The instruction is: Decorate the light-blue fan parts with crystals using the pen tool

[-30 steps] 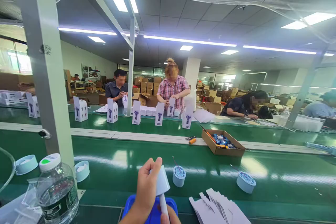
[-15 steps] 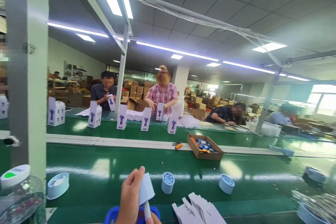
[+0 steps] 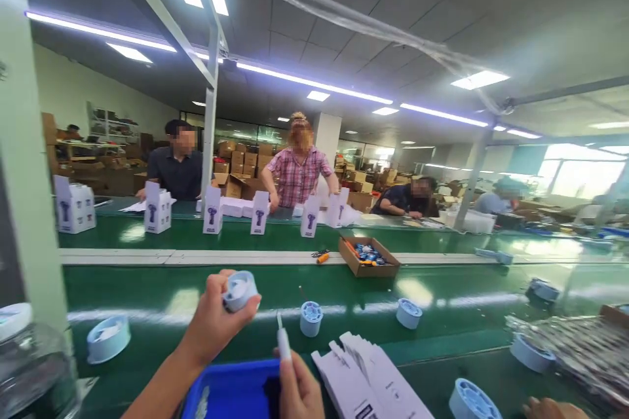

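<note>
My left hand (image 3: 209,327) is raised over the green conveyor belt (image 3: 442,294) and grips a small round pale-blue part (image 3: 240,291) with its open face turned toward me. My right hand (image 3: 297,389) sits low at the frame's bottom edge and holds a thin white stick-like tool (image 3: 283,339) pointing upward. The tool's tip is just right of the blue part, apart from it. A blue plastic tray (image 3: 228,389) lies under both hands.
More pale-blue round parts (image 3: 310,317) (image 3: 409,312) (image 3: 108,338) lie on the belt. A stack of flat white cartons (image 3: 366,376) lies right of the tray. A cardboard box (image 3: 368,255) and upright white boxes (image 3: 212,211) stand farther off. Several people work across the line. Another hand (image 3: 553,408) shows at bottom right.
My left hand has risen and turned the blue part so its open face shows; the tool has come away from the part. The camera has swung right.
</note>
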Tool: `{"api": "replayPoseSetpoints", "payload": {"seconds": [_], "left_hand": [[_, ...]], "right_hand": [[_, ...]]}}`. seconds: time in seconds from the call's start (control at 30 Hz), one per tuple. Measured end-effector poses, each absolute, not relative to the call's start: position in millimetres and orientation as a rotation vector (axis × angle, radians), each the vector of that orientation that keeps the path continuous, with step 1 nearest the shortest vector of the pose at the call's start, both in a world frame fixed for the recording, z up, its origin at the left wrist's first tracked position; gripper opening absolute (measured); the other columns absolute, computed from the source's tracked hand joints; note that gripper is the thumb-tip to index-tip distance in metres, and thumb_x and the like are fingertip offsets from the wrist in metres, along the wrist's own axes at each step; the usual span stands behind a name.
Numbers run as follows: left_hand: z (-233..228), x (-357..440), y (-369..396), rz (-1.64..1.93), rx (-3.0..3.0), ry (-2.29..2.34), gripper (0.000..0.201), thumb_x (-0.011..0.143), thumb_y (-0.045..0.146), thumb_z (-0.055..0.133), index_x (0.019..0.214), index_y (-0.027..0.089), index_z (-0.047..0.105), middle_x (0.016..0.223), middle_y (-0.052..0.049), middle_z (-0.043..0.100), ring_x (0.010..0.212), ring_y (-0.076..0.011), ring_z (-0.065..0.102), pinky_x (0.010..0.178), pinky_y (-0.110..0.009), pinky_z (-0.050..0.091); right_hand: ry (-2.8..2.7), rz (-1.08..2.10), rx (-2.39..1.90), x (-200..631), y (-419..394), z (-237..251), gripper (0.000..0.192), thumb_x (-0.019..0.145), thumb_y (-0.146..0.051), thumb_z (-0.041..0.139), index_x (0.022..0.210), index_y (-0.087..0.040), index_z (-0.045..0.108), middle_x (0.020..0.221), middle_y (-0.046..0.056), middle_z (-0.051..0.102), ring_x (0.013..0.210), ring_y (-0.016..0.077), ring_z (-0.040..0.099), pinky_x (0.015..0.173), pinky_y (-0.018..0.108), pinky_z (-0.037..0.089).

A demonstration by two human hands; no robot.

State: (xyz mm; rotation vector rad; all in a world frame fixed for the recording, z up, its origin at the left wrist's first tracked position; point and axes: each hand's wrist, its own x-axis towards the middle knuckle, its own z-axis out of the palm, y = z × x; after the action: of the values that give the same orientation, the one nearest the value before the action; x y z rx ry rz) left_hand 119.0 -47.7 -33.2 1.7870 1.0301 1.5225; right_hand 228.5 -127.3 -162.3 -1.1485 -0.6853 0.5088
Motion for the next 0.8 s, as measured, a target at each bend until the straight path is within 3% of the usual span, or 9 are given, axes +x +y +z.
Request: {"api": "replayPoseSetpoints", "payload": {"seconds": [0.1, 0.17, 0.23, 0.33, 0.43, 0.53, 0.63, 0.73, 0.8], "left_hand": [[-33, 112, -47, 1.448, 2.027, 0.846, 0.031, 0.061, 0.034, 0.075, 0.079, 0.025, 0.051, 0.095, -0.003, 0.061, 0.074, -0.0173, 0.057, 0.069, -0.028, 0.046], [-37, 112, -46, 1.345, 2.162, 0.796, 0.024, 0.064, 0.034, 0.072, 0.076, 0.025, 0.053, 0.090, -0.003, 0.062, 0.074, -0.0173, 0.057, 0.069, -0.027, 0.045], [-45, 114, -44, 1.310, 2.183, 0.870, 0.026, 0.065, 0.036, 0.071, 0.072, 0.024, 0.049, 0.089, -0.002, 0.061, 0.070, -0.0165, 0.055, 0.064, -0.027, 0.043], [-57, 114, -36, 1.275, 2.139, 0.986, 0.034, 0.068, 0.040, 0.068, 0.084, 0.024, 0.043, 0.099, -0.004, 0.060, 0.074, -0.0174, 0.057, 0.064, -0.028, 0.044], [-65, 109, -23, 1.072, 2.195, 1.094, 0.044, 0.072, 0.044, 0.063, 0.105, 0.024, 0.043, 0.107, -0.005, 0.059, 0.086, -0.0204, 0.059, 0.071, -0.031, 0.046], [-74, 101, -10, 0.785, 2.327, 1.228, 0.044, 0.071, 0.042, 0.064, 0.110, 0.026, 0.051, 0.106, -0.005, 0.057, 0.094, -0.0234, 0.056, 0.080, -0.035, 0.045], [-88, 97, -1, 0.556, 2.448, 1.292, 0.038, 0.066, 0.033, 0.068, 0.103, 0.026, 0.063, 0.116, -0.008, 0.050, 0.110, -0.0276, 0.048, 0.092, -0.038, 0.041], [-96, 93, 4, 0.320, 2.444, 1.257, 0.049, 0.067, 0.039, 0.067, 0.114, 0.026, 0.063, 0.121, -0.010, 0.050, 0.114, -0.0301, 0.045, 0.098, -0.040, 0.038], [-91, 87, 9, 0.268, 2.415, 1.239, 0.050, 0.077, 0.050, 0.054, 0.121, 0.026, 0.061, 0.123, -0.010, 0.053, 0.114, -0.0295, 0.046, 0.100, -0.041, 0.035]], "right_hand": [[-0.615, 0.687, -1.119, 235, -128, -160, 0.058, 0.070, -0.071, 0.060, 0.087, -0.017, 0.073, 0.038, -0.007, 0.035, 0.034, 0.0093, 0.035, 0.031, 0.019, 0.025], [-0.587, 0.803, -1.083, 237, -127, -162, 0.061, 0.067, -0.072, 0.061, 0.088, -0.016, 0.071, 0.038, -0.011, 0.020, 0.032, 0.0052, 0.019, 0.032, 0.018, 0.012], [-0.570, 0.859, -1.062, 238, -126, -164, 0.065, 0.065, -0.074, 0.061, 0.089, -0.014, 0.070, 0.041, -0.013, 0.014, 0.035, 0.0039, 0.012, 0.036, 0.019, 0.006], [-0.578, 0.826, -1.112, 238, -127, -165, 0.067, 0.066, -0.075, 0.059, 0.091, -0.014, 0.070, 0.041, -0.012, 0.017, 0.036, 0.0053, 0.015, 0.036, 0.020, 0.009], [-0.619, 0.683, -1.178, 238, -129, -163, 0.062, 0.067, -0.072, 0.060, 0.090, -0.015, 0.071, 0.043, -0.006, 0.039, 0.040, 0.0103, 0.037, 0.038, 0.022, 0.026], [-0.667, 0.583, -1.198, 237, -133, -163, 0.060, 0.069, -0.069, 0.061, 0.098, -0.017, 0.069, 0.056, -0.001, 0.056, 0.052, 0.0153, 0.051, 0.046, 0.024, 0.037], [-0.699, 0.641, -1.214, 234, -141, -161, 0.054, 0.078, -0.064, 0.054, 0.107, -0.019, 0.059, 0.052, -0.006, 0.049, 0.045, 0.0132, 0.043, 0.044, 0.023, 0.034], [-0.784, 0.696, -1.218, 232, -149, -155, 0.037, 0.077, -0.057, 0.060, 0.086, -0.022, 0.054, 0.052, -0.008, 0.043, 0.045, 0.0110, 0.039, 0.045, 0.022, 0.035], [-0.868, 0.721, -1.213, 232, -153, -150, 0.035, 0.073, -0.052, 0.067, 0.075, -0.021, 0.053, 0.056, -0.006, 0.046, 0.049, 0.0112, 0.043, 0.047, 0.022, 0.039]]}}
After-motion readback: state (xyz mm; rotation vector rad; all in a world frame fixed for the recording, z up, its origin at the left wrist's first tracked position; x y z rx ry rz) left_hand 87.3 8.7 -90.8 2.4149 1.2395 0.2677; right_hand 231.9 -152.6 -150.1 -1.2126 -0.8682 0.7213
